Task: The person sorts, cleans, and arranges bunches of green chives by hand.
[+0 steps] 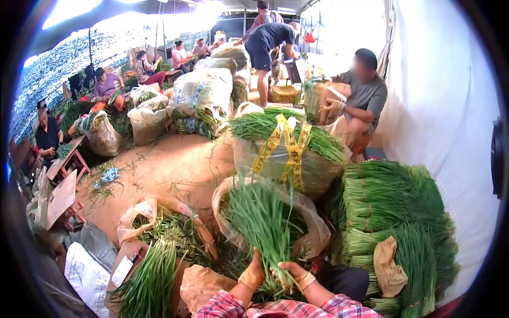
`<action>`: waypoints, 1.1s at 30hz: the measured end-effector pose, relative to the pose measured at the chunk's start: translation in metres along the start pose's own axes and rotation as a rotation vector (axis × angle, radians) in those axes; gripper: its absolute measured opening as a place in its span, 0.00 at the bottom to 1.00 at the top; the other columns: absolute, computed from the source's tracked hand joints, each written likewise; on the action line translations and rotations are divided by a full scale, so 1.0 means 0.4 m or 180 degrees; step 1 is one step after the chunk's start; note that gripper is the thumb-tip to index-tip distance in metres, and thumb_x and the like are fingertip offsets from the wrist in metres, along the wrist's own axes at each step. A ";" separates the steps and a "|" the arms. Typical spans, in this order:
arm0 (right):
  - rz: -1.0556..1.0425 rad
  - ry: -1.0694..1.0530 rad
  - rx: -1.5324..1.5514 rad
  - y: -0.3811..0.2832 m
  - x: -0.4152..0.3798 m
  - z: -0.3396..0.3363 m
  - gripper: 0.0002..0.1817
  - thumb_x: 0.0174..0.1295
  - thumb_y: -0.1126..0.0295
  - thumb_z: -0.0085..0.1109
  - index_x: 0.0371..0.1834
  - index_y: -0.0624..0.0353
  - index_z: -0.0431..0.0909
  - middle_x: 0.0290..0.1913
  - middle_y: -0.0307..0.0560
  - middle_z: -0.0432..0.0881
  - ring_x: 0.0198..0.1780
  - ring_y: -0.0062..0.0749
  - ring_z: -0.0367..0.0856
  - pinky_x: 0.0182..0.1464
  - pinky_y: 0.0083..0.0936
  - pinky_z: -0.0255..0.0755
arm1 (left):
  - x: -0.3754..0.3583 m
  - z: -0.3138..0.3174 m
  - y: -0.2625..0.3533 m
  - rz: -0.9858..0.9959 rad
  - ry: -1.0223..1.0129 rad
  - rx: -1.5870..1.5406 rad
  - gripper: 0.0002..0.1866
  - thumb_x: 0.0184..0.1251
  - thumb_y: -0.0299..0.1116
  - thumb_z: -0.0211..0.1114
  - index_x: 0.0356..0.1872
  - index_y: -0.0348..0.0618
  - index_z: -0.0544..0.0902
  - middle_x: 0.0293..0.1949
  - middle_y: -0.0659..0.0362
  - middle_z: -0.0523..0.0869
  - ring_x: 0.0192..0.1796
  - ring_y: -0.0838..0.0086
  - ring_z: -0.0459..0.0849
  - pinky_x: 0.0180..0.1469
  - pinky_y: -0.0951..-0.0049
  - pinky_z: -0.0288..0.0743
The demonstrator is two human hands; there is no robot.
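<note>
Both hands close around one bunch of chives, gripping it near its base: the left hand clasps the stems from one side and the right hand from the other, with plaid sleeves showing at the bottom of the view. Both hands appear to be gloved or wrapped, though the picture is too soft to be sure. The bunch stands upright, its tips fanning over an open plastic bag just beyond the hands. To the left of the left hand, loose chives lie on a low board, with a bag of trimmings behind them. To the right of the right hand rises a stack of tied bundles, a brown cloth draped on it. Farther ahead sits a full sack strapped with yellow tape. Beyond it a seated worker handles another sack, and more people sit among filled bags across the dirt floor.
</note>
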State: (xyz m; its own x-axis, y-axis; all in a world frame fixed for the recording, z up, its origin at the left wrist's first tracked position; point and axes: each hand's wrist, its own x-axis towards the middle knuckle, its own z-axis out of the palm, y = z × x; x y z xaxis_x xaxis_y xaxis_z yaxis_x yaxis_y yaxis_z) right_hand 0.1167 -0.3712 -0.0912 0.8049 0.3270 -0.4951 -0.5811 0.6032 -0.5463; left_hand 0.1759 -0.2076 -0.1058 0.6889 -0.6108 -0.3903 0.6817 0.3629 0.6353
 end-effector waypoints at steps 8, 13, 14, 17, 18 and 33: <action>-0.0417 0.0484 -0.2310 0.046 -0.062 0.083 0.25 0.46 0.67 0.73 0.46 0.66 0.77 0.37 0.46 0.82 0.38 0.29 0.79 0.41 0.28 0.74 | 0.010 -0.069 -0.116 0.0053 0.0344 -0.1041 0.28 0.69 0.52 0.42 0.64 0.46 0.65 0.57 0.58 0.75 0.58 0.61 0.72 0.60 0.58 0.64; -0.0269 0.0221 -0.1757 0.077 -0.090 0.147 0.34 0.47 0.65 0.73 0.59 0.58 0.68 0.49 0.42 0.77 0.47 0.30 0.75 0.51 0.30 0.67 | 0.011 -0.093 -0.161 0.0895 0.0915 0.0066 0.26 0.66 0.47 0.52 0.59 0.42 0.68 0.49 0.53 0.80 0.47 0.58 0.80 0.46 0.57 0.72; -0.0372 0.0174 -0.1736 0.085 -0.088 0.155 0.33 0.47 0.65 0.73 0.58 0.57 0.69 0.48 0.41 0.77 0.46 0.29 0.75 0.52 0.30 0.66 | 0.007 -0.101 -0.173 0.1424 0.1164 0.0852 0.28 0.63 0.48 0.58 0.57 0.39 0.69 0.46 0.50 0.81 0.40 0.56 0.82 0.35 0.57 0.75; -0.0442 0.0102 -0.1997 0.089 -0.110 0.179 0.30 0.47 0.65 0.72 0.55 0.57 0.71 0.46 0.41 0.78 0.46 0.29 0.75 0.51 0.29 0.66 | -0.058 -0.008 -0.096 0.1209 0.1349 -0.0464 0.30 0.62 0.48 0.60 0.58 0.36 0.66 0.46 0.48 0.80 0.41 0.56 0.82 0.36 0.57 0.76; -0.0420 0.0051 -0.2211 0.081 -0.113 0.188 0.28 0.48 0.65 0.72 0.53 0.57 0.73 0.45 0.40 0.79 0.46 0.29 0.75 0.51 0.29 0.66 | -0.063 0.003 -0.090 0.1362 0.1150 -0.0525 0.30 0.64 0.47 0.58 0.60 0.36 0.64 0.47 0.48 0.79 0.42 0.55 0.82 0.35 0.57 0.76; 0.0186 -0.0470 0.0589 0.088 -0.211 0.051 0.29 0.54 0.60 0.62 0.55 0.65 0.69 0.34 0.43 0.81 0.28 0.30 0.82 0.29 0.25 0.80 | -0.281 0.150 0.385 -0.0047 -0.0241 0.4384 0.29 0.57 0.53 0.63 0.55 0.43 0.77 0.43 0.54 0.83 0.40 0.66 0.82 0.40 0.66 0.77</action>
State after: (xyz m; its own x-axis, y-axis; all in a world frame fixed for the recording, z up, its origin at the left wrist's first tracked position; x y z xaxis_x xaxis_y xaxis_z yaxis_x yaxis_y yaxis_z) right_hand 0.0305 -0.3629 -0.0550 0.7874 0.4598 -0.4107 -0.6061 0.6988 -0.3798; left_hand 0.1887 -0.1255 0.0757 0.6385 -0.6610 -0.3941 -0.1337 -0.5996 0.7890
